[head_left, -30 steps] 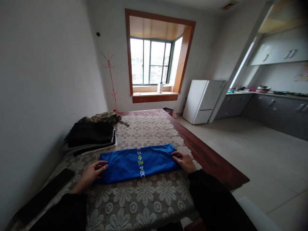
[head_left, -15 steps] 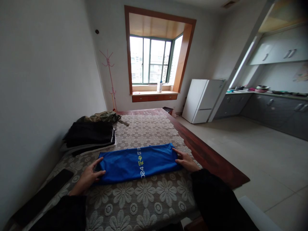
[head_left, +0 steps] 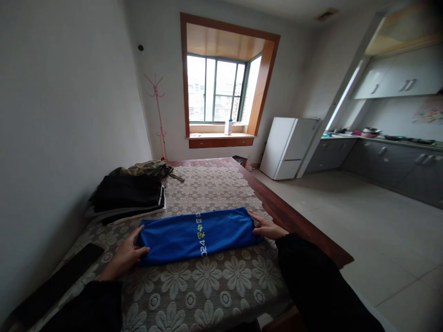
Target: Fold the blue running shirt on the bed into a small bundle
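Dark-red wood table [head_left: 287, 216], lace cloth [head_left: 207, 189] covering most, perhaps for protection. Clothes pile [head_left: 128, 191] along left edge, likely there to leave working room. Folded blue garment [head_left: 194, 237] crosswise toward near edge, within easy reach. Left hand [head_left: 128, 251], right hand [head_left: 268, 228] unclenched, fingers spread, touching garment's opposite ends, probably keeping it flat.

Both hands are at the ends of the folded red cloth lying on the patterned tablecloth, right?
No, the folded cloth is blue, as the head view shows; the left hand and right hand are at its ends on the patterned tablecloth.
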### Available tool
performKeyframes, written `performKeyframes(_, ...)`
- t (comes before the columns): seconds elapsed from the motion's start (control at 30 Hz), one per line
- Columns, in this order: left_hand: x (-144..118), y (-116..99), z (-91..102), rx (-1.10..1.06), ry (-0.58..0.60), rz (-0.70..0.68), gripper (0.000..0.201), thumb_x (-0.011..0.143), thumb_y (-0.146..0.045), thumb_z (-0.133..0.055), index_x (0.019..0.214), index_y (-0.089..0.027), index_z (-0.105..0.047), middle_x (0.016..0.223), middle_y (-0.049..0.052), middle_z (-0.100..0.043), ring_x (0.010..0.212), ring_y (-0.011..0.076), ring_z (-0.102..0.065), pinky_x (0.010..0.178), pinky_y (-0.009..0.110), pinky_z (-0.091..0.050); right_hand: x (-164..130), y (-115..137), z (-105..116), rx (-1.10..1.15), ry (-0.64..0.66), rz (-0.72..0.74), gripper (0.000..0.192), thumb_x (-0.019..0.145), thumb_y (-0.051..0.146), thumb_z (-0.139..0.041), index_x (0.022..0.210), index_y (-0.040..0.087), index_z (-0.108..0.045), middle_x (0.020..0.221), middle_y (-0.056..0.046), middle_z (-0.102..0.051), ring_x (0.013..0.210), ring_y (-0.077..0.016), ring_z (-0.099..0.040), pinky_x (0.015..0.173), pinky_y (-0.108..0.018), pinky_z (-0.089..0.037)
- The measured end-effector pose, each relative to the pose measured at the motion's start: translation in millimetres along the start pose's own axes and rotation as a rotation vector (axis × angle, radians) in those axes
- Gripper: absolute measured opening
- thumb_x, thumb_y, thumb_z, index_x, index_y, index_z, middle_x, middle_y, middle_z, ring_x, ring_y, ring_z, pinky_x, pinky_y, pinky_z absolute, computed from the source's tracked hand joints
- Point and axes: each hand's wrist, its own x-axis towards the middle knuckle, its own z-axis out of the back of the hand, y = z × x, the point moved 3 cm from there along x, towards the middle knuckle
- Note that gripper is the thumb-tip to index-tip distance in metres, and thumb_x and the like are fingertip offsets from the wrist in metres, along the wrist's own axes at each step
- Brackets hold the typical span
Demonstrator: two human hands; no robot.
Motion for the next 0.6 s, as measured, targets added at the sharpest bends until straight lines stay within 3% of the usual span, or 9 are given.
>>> performKeyframes(0.1, -12.7, -17.4, 3.8, 0.35, -0.206, -0.147, 0.079, 0.076, -0.032, -0.06, 0.153, -0.018, -0.046, 0.165, 0.015, -0.036, 0.127, 0.0359, -0.061, 0.098, 0.046, -0.055, -0.5, 9.2, 0.6, -0.235, -0.109, 0.011, 0.077, 0.081, 0.026, -0.061, 0.156, 0.014, -0.045, 0.167, -0.016, -0.03, 0.152, -0.0334, -0.034, 0.121, -0.045, -0.033)
performKeyframes(0.17, -19.8, -33.2, -0.1, 0.51, -0.265, -0.217, 0.071, 0.081, -0.031, -0.055, 0.151, -0.019, -0.05, 0.167, 0.011, -0.034, 0.138, 0.0359, -0.052, 0.111, 0.049, -0.046, 0.4, 29.2, -3.1, -0.319, -0.228, 0.094, 0.069, 0.089, 0.027, -0.054, 0.157, 0.017, -0.043, 0.168, -0.013, -0.03, 0.152, -0.0307, -0.033, 0.124, -0.046, -0.029)
performKeyframes(0.27, -18.3, -58.8, -19.9, 0.587, -0.249, -0.368, 0.061, 0.088, -0.029, -0.048, 0.148, -0.019, -0.053, 0.164, 0.009, -0.041, 0.144, 0.0313, -0.046, 0.119, 0.046, -0.037, 8.2, 69.3, -22.3, -0.365, -0.232, 0.236, 0.06, 0.098, 0.032, -0.047, 0.156, 0.02, -0.044, 0.166, -0.009, -0.035, 0.152, -0.0264, -0.033, 0.125, -0.043, -0.027)
performKeyframes(0.37, -2.7, -70.4, -48.3, 0.609, -0.198, -0.464, 0.058, 0.095, -0.036, -0.044, 0.148, -0.015, -0.053, 0.162, 0.011, -0.044, 0.151, 0.0314, -0.035, 0.125, 0.051, -0.026, 19.9, 93.0, -48.5, -0.433, -0.155, 0.228, 0.058, 0.102, 0.037, -0.04, 0.156, 0.017, -0.044, 0.167, -0.009, -0.033, 0.155, -0.0276, -0.026, 0.126, -0.044, -0.022)
performKeyframes(0.47, 14.8, -59.5, -67.7, 0.645, -0.147, -0.452, 0.061, 0.098, -0.042, -0.04, 0.154, -0.016, -0.047, 0.164, 0.012, -0.041, 0.154, 0.0335, -0.03, 0.125, 0.056, -0.02, 27.0, 83.5, -67.8, -0.512, -0.11, 0.107, 0.062, 0.103, 0.044, -0.036, 0.16, 0.019, -0.038, 0.168, -0.008, -0.03, 0.157, -0.0315, -0.02, 0.126, -0.053, -0.016)
performKeyframes(0.6, 25.2, -33.7, -65.6, 0.694, -0.107, -0.4, 0.067, 0.1, -0.049, -0.036, 0.158, -0.016, -0.039, 0.166, 0.011, -0.038, 0.154, 0.0322, -0.03, 0.126, 0.054, -0.019, 27.6, 50.7, -73.5, -0.538, -0.124, 0.007, 0.066, 0.104, 0.05, -0.031, 0.162, 0.019, -0.033, 0.168, -0.009, -0.029, 0.157, -0.0289, -0.02, 0.127, -0.051, -0.012)
